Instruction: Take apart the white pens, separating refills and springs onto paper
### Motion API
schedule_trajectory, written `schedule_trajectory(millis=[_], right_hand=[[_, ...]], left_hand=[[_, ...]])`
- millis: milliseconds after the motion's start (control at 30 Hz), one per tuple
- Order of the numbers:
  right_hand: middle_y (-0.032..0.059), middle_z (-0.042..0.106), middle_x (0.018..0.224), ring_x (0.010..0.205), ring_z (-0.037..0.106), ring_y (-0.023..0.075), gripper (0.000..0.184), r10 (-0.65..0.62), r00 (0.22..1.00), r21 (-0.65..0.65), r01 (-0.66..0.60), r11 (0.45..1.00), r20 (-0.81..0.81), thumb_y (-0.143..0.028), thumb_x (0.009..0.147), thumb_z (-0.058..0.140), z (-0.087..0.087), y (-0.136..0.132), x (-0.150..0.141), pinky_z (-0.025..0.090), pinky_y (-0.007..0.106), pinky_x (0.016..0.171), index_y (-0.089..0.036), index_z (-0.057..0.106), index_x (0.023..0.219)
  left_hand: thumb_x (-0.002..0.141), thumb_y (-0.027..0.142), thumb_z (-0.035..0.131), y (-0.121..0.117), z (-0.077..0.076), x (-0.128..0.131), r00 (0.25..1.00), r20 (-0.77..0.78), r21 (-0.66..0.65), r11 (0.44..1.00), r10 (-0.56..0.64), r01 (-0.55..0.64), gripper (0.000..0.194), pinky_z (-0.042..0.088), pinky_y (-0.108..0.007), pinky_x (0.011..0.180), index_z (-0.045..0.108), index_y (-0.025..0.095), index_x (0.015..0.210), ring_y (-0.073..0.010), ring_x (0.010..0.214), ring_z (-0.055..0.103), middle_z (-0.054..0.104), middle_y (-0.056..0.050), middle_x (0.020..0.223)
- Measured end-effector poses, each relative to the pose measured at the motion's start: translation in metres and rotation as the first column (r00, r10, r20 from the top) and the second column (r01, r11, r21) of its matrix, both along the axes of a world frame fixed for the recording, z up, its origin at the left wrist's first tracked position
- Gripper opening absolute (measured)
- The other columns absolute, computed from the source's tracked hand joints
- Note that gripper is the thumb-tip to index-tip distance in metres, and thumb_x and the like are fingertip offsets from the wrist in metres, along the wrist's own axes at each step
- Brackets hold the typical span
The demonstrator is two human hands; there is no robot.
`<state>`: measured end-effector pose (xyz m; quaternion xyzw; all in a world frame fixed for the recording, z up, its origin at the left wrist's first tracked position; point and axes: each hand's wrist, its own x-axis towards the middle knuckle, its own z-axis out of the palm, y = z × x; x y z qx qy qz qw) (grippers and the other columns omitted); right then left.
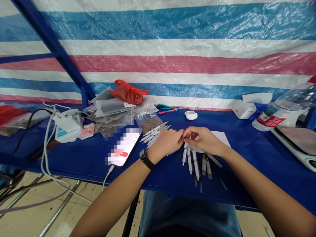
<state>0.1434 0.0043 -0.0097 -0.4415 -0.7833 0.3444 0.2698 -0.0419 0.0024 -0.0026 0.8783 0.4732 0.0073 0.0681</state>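
My left hand (pixel 166 142), with a black watch on its wrist, and my right hand (pixel 206 140) meet above the blue table. Both have their fingers pinched together around something small and dark, mostly hidden between the fingertips. Just left of my left hand lies a bundle of white pens (pixel 153 134). Below my right hand, more white pens (pixel 189 160) lie side by side. Next to those are several slim grey-white pieces (pixel 206 167), apparently in clear sleeves. A white sheet of paper (pixel 223 138) is partly covered by my right hand.
A lit phone (pixel 127 146) on a charging cable lies at left. Behind it are bags of dried brown bits (pixel 148 124) and a red plastic bag (pixel 128 92). A white earbud case (pixel 191 115) sits at the back; a bottle (pixel 271 115) and scale (pixel 300 141) stand right.
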Motion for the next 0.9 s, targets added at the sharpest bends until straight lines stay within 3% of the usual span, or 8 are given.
schedule_trajectory(millis=[900], right_hand=[[0.0030,0.073,0.082,0.068,0.059,0.0175,0.017,-0.006,1.000,0.012,0.006,1.000,-0.017,-0.039,0.081,0.065,0.0011,-0.0010,-0.0001,0.049,0.035,0.071,-0.023,0.069,0.084]], left_hand=[[0.104,0.029,0.044,-0.0006,0.0011,-0.0001,1.000,-0.013,0.000,1.000,0.001,-0.001,0.024,0.048,-0.035,0.065,0.061,0.019,0.116,-0.0302,0.092,0.073,0.076,-0.010,0.101]])
